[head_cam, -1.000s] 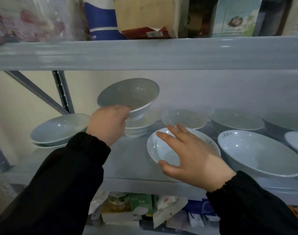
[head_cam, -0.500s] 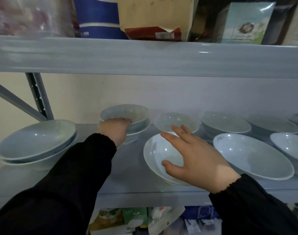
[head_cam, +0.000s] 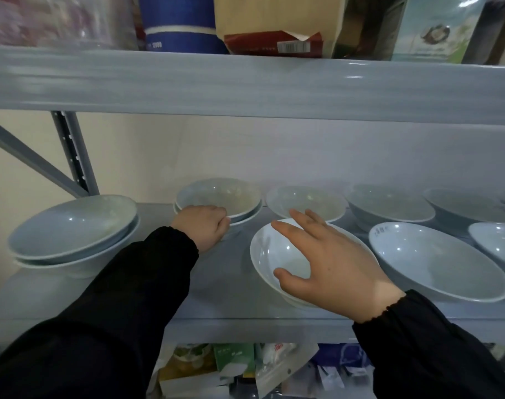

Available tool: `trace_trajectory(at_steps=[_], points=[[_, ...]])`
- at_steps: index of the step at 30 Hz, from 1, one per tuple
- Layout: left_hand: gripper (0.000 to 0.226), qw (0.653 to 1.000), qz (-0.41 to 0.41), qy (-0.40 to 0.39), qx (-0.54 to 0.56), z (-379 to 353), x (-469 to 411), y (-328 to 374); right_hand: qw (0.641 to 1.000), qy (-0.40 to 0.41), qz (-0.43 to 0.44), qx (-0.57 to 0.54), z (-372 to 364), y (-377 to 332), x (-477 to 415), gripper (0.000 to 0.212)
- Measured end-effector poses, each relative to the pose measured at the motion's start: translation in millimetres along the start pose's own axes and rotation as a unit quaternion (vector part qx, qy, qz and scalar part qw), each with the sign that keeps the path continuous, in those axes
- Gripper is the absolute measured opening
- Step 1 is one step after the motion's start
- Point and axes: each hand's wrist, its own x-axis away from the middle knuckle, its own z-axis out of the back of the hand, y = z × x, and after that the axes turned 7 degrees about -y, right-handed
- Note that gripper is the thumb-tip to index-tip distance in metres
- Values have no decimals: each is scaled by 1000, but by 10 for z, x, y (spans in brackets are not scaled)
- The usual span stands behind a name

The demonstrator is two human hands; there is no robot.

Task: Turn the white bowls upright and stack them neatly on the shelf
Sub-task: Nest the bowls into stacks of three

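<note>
While our right hand point(head_cam: 336, 272) spreads loosely over the near bowl point(head_cam: 271, 254), upright at the front of the shelf point(head_cam: 222, 286), probably readying to lift it, our left hand point(head_cam: 203, 229) farther back grips the top bowl point(head_cam: 219, 197), nesting it squarely in another.

Top bowl point(head_cam: 216, 197): was raised and tilted at centre-left of the frame. Now upright and nested in the lower bowl point(head_cam: 247, 218) at the back of the shelf point(head_cam: 116, 298).
Left hand point(head_cam: 201, 227): has come down with the top bowl and now grips its near rim at shelf level.
Stack: one bowl higher.
</note>
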Motion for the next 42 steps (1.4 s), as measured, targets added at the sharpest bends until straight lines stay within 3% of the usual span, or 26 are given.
trace_trajectory(at_steps=[2, 5, 8, 14, 20, 26, 32, 37, 42], points=[[63, 1000, 25, -14, -10, 55, 29, 27, 1000, -6, 0, -2, 1, -6, 8, 75], [60, 997, 59, 41, 21, 135, 148, 93, 1000, -11, 5, -4, 8, 3, 38, 74], [74, 995, 45, 68, 55, 292, 401, 251, 1000, -20, 8, -6, 15, 34, 71, 76], [76, 995, 39, 83, 38, 505, 937, 595, 999, -34, 21, -33, -38, 105, 141, 77], [76, 995, 74, 59, 12, 480, 1324, 833, 994, -86, 44, -50, -120, 105, 241, 76], [73, 993, 107, 50, 17, 387, 1545, 1017, 994, -78, 72, -28, -203, 103, 320, 71], [73, 992, 117, 51, 17, 395, 1642, 1094, 992, -105, 67, 24, -243, 66, 317, 49], [73, 992, 115, 35, 31, 430, 1651, 1023, 990, -112, 57, 70, -320, 71, 233, 17], [77, 994, 102, 32, 35, 452, 1648, 932, 985, -106, 53, 123, -404, 41, 221, 15]])
